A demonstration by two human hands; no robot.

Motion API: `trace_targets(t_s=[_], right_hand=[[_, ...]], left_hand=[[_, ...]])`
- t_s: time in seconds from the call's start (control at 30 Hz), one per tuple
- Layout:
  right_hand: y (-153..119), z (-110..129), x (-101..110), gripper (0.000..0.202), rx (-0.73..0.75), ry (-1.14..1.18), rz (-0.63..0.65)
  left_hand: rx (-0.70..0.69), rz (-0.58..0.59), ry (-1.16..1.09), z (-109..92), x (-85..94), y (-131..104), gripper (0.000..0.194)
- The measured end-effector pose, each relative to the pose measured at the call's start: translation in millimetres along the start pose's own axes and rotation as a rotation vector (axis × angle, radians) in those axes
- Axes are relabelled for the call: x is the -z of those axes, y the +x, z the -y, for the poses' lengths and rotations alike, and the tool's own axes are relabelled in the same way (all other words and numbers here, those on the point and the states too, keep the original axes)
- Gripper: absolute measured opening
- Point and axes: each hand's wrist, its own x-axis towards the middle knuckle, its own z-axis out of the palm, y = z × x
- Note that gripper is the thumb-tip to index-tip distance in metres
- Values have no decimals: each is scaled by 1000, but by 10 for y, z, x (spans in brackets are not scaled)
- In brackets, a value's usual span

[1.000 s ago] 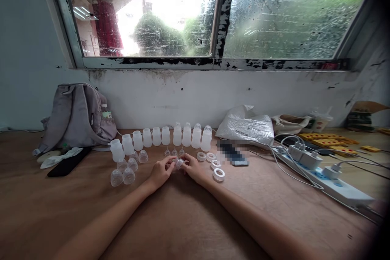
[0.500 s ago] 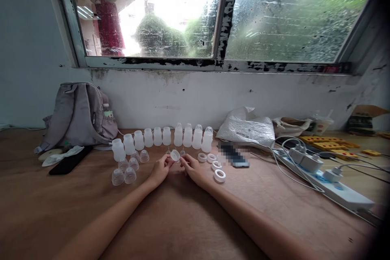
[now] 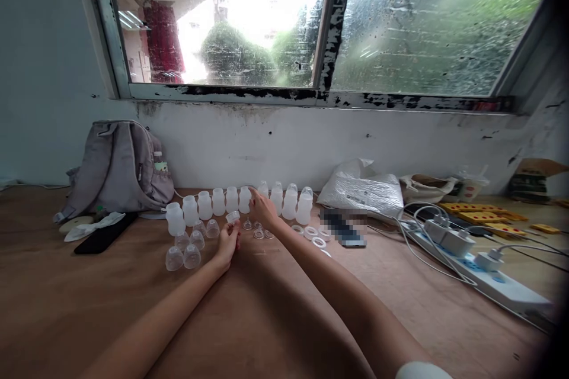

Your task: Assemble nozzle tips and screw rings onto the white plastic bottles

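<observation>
In my left hand [image 3: 229,244], closed in a pinch, is a white bottle collar [image 3: 232,217] with a clear part in it, held a little above the table. My right hand [image 3: 263,211] reaches forward to the back row, its fingers around the right side of an open frosted baby bottle [image 3: 245,199] that stands upright; some fingertips are hidden. Several more open bottles [image 3: 205,205] stand to the left. Capped bottles [image 3: 290,202] stand to the right, partly behind my right hand. Clear nipples [image 3: 258,233] lie on the table between my hands.
Clear dome caps [image 3: 192,256] sit at the left and white collars [image 3: 319,242] at the right. Beyond are a phone [image 3: 353,243], a silver bag [image 3: 361,189] and a power strip [image 3: 502,287] with cables. A grey backpack [image 3: 118,166] and a black phone-like slab [image 3: 104,234] are left.
My right hand has left the collar and moved forward to the open bottle in the row. My left hand has shifted slightly left with the collar, which is now turned more upright.
</observation>
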Motion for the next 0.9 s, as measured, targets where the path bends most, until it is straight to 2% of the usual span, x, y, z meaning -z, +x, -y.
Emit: trace_targets(t_s=[0.13,0.3,0.43,0.6,0.73,0.9], right_hand=[[267,69,-121,43,-45,-13,65],[235,79,-184,24,-42,25,44],[88,35,-63,20,-14,98,-64],[-99,-60,251,23,10,213,-194],[-396,-114,484,21,81,365,-299],[-862,-166,554,15,183,325,-284]], left_hand=[[21,1,-32,11,-5,8,45],[24,44,-62,14,6,2,44],[20,54,-85,1,6,-8,41],[31,60,-105,-10,3,-21,39],[68,62,-95,-19,10,-30,38],[93,71,-61,-38,12,-39,32]])
